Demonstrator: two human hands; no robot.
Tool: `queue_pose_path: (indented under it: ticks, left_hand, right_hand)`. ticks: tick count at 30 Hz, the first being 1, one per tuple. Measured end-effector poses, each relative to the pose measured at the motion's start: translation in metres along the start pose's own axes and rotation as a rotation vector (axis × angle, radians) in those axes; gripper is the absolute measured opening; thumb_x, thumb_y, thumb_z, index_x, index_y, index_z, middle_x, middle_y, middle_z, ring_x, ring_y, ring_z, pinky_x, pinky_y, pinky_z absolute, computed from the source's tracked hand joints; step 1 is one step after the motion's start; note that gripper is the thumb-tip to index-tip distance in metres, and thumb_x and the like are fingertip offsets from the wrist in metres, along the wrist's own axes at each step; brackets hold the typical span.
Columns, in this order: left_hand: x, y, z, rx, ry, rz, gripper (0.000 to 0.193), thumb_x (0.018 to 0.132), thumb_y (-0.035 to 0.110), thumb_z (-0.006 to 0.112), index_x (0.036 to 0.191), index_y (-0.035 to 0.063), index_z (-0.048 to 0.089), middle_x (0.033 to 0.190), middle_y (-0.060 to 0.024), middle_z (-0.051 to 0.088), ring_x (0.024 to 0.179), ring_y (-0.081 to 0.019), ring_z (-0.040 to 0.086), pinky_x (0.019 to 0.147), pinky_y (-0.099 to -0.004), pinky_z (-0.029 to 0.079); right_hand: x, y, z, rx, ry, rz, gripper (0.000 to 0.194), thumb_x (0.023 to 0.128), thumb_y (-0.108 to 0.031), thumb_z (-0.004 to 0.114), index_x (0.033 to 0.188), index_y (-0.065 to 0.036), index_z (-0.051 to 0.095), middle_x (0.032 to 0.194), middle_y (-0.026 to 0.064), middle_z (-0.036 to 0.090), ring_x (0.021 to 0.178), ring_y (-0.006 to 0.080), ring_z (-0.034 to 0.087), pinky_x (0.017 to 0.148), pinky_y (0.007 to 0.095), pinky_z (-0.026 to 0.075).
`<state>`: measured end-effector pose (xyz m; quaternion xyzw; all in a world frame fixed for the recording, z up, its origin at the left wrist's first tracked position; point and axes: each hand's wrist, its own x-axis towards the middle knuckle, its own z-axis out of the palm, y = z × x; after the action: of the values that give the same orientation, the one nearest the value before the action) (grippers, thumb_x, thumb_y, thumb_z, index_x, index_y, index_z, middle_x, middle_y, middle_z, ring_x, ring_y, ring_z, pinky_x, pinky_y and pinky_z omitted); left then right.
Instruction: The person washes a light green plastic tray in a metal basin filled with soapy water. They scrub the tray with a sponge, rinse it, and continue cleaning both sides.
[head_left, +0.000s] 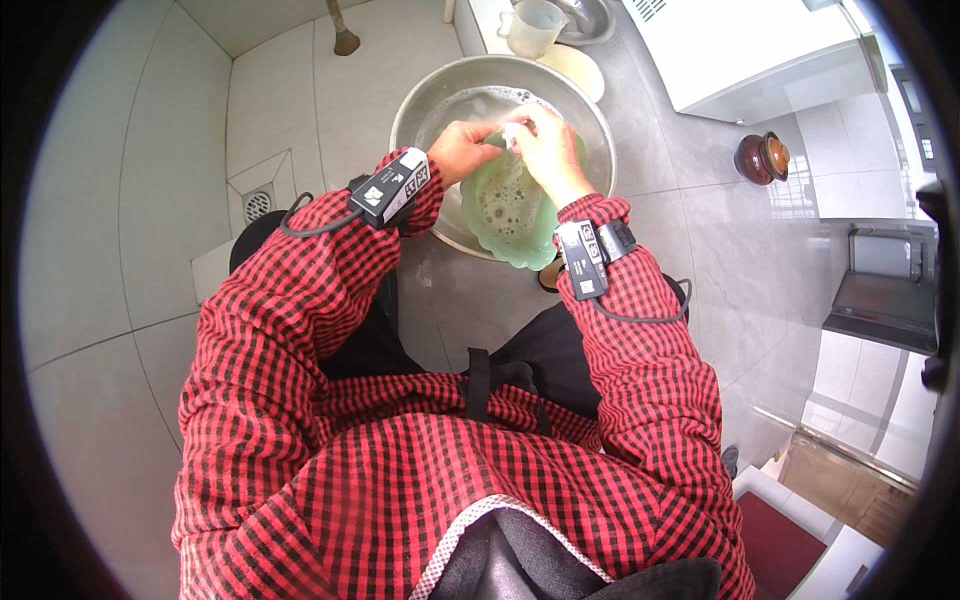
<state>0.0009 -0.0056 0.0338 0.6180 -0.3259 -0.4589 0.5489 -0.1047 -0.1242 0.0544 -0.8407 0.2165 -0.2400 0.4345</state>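
Note:
A wide metal basin (604, 161) with foamy water stands on the floor before me. Over it, a light green, scallop-edged plastic bowl (536, 257) is tilted, with suds inside. My left hand (459, 152) pinches the green bowl at its far rim, thumb and fingers together. My right hand (553, 154) touches the same far part of the bowl and holds a small wad of white cloth or foam (512, 137) against it; which of the two it is I cannot tell. The bowl's near rim reaches over the basin's near edge.
Beyond the basin are a translucent plastic jug (534, 28), a cream oval board or lid (576, 69) and another metal bowl (592, 21). A brown glazed pot (756, 159) stands to the right, near a white cabinet (757, 52). A floor drain (259, 205) lies at the left.

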Motion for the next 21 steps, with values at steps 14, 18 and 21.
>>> queue_pose_path:
  ticks: [14, 18, 21]
  left_hand:
    - [-0.002, -0.003, 0.001, -0.158, 0.021, -0.088, 0.033, 0.079, -0.003, 0.055, 0.111, 0.0045, 0.062, 0.095, -0.0020, 0.065, 0.082, -0.0100, 0.060, 0.075, -0.0252, 0.048]
    - [-0.001, -0.005, 0.002, -0.164, 0.015, -0.079, 0.034, 0.079, -0.003, 0.055, 0.111, 0.0042, 0.061, 0.096, -0.0019, 0.065, 0.084, -0.0102, 0.060, 0.078, -0.0253, 0.048]
    - [-0.001, -0.005, 0.003, -0.194, 0.008, -0.068, 0.034, 0.079, -0.004, 0.055, 0.111, 0.0039, 0.061, 0.097, -0.0021, 0.065, 0.085, -0.0102, 0.060, 0.079, -0.0253, 0.048]
  right_hand:
    - [0.001, 0.000, -0.006, 0.196, 0.016, 0.171, 0.007, 0.076, 0.000, 0.058, 0.083, 0.000, 0.060, 0.067, 0.0067, 0.059, 0.053, 0.0117, 0.057, 0.050, 0.0252, 0.047]
    - [0.002, 0.007, -0.008, 0.245, -0.025, 0.183, 0.009, 0.078, 0.000, 0.057, 0.085, 0.000, 0.063, 0.068, 0.0071, 0.061, 0.054, 0.0118, 0.058, 0.050, 0.0251, 0.047]
    - [0.004, 0.010, -0.010, 0.369, -0.037, 0.280, 0.010, 0.080, 0.000, 0.056, 0.086, 0.001, 0.063, 0.068, 0.0071, 0.062, 0.053, 0.0119, 0.058, 0.050, 0.0247, 0.047]
